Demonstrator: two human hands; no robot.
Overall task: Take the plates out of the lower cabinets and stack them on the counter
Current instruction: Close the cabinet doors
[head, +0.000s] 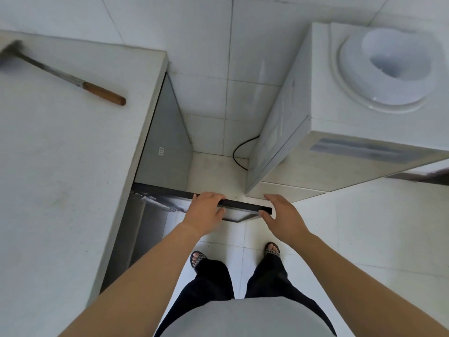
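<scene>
Gripping the open cabinet door's (243, 205) top edge, the left hand (206, 212) curls its fingers around it while the right hand (284, 217) hovers spread beside it, likely swinging it for access; no plates visible.

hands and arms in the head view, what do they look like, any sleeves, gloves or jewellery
Both arms are bare from the bottom edge of the picture to the wrist, with no sleeve in view. The left hand and the right hand wear no gloves. No rings, watch or bracelets can be seen on either.
</scene>
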